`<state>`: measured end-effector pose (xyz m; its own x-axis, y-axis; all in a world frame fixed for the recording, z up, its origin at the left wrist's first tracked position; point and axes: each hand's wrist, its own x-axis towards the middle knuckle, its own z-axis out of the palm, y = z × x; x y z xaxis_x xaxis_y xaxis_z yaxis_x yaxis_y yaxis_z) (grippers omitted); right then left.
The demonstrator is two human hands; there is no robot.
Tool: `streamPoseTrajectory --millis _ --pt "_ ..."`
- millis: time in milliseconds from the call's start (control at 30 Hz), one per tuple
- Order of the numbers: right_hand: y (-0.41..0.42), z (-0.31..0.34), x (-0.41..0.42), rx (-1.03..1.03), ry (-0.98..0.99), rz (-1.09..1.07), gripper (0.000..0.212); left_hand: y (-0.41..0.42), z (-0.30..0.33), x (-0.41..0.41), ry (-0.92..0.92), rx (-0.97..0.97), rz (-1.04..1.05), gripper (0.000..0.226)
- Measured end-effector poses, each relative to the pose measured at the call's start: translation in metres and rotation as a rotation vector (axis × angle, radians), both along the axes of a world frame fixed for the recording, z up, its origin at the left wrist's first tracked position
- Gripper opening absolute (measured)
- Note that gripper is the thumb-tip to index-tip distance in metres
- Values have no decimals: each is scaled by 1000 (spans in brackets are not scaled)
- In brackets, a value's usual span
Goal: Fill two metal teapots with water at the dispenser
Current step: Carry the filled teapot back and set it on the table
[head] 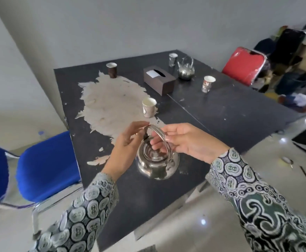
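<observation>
Our left hand (125,142) and right hand (183,140) pinched the raised handle (159,131) of the near teapot (157,160), sitting below them on the bench (221,110); the second teapot (185,70) stood well beyond.

place: perhaps office break room | table (212,113) | paper cups (149,107) | stacking chairs (46,166)

Both arms are in long batik sleeves (86,211), dark green-black with pale rounded medallion prints and white swirls, loose at the cuffs (223,160).
</observation>
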<state>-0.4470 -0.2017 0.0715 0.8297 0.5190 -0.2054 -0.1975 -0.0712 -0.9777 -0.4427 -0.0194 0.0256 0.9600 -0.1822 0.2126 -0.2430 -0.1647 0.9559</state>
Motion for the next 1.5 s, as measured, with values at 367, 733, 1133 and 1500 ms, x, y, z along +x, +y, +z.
streamPoseTrajectory --millis 367,733,1133,1500 --pt "-49 53 94 70 -107 150 29 -58 3 18 -201 185 221 34" --pt "-27 139 242 157 -147 216 27 -46 68 161 -468 641 348 59" --pt "44 65 403 -36 67 87 28 -1 5 321 -117 947 386 62" --pt "85 -64 475 -159 345 -91 24 27 -102 387 260 1074 148 70"
